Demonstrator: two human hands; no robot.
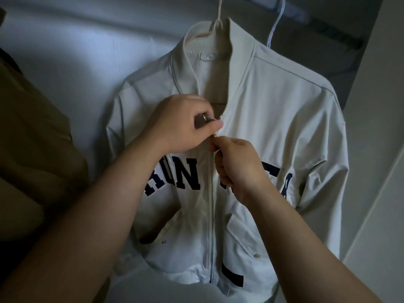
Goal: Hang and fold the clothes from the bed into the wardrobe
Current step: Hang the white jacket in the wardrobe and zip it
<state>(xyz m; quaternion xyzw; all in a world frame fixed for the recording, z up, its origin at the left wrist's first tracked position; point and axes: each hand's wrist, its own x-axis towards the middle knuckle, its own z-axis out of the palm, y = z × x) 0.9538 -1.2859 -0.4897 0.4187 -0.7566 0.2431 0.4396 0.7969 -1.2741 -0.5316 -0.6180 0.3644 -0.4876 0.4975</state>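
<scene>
**Both hands at the zip of a hung jacket**

A white jacket [273, 119] hangs on a pale hanger [215, 25] under the wardrobe rail [328, 29], collar open and zip [211, 215] closed up to chest height. The left hand [181, 123] pinches the jacket's front edge at the top of the closed part. The right hand [238, 162], just below, pinches the zip there. Dark blue lettering [175, 180] crosses the chest. A second hanger [274, 25] shows behind the jacket's shoulder, and an olive garment [32, 138] hangs at the left
</scene>
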